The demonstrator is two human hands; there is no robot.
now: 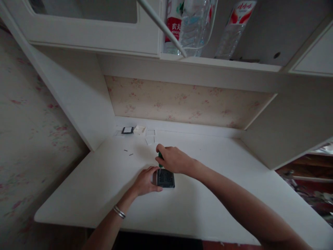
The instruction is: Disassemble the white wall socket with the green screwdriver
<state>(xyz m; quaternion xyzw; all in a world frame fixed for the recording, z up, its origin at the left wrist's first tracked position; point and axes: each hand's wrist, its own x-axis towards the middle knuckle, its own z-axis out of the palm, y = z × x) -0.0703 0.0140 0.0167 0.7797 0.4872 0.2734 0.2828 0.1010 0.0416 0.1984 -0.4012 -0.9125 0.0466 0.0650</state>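
On the white desk [208,194] lies a black square module [165,179] with a pale edge, its dark ridged side facing up. My left hand [145,181] grips it from the left, fingers at the far edge and thumb at the near edge. Above the module's far left corner, my right hand [173,159] is closed around a green-handled screwdriver [160,160], held upright. The tip is too small to make out. Two small dark screws [126,150] lie to the left, beyond my left hand.
Near the desk's back edge are a black square part with a white label [127,130], a cream square piece [139,130] and thin white frames [150,140]. Overhead, a shelf holds plastic bottles [195,27], and a pale rod [163,27] slants down. Side panels [75,93] flank the desk.
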